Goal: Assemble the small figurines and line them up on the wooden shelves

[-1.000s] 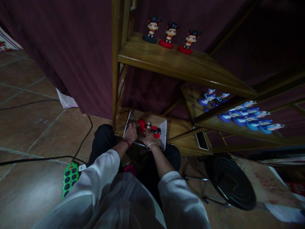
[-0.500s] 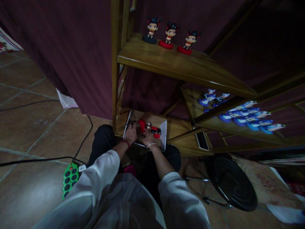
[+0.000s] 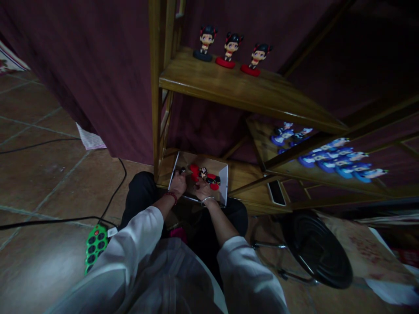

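A shallow white-rimmed box (image 3: 224, 185) rests on the low shelf in front of my knees. Inside it lie several small figurines (image 3: 203, 172) with black hair and red round bases, some on their sides. My left hand (image 3: 177, 184), in the box's left part, has its fingers closed round a small dark-topped figurine (image 3: 182, 169). My right hand (image 3: 204, 190) reaches over the front rim, below the lying figurines. Its fingers are bent together, and a small dark piece shows at their tips, too hidden to name.
Three figurines (image 3: 231, 46) stand on the upper wooden shelf (image 3: 248, 93). Blue-based figurines (image 3: 337, 157) fill a shelf at right, above a phone-like dark object (image 3: 276, 192). A black stool (image 3: 319, 250) is at right. A green power strip (image 3: 96, 246) and cables lie on the floor at left.
Both hands stay inside the box. The dark top of the figurine at my left fingertips shows a little more clearly. The view has shifted slightly.
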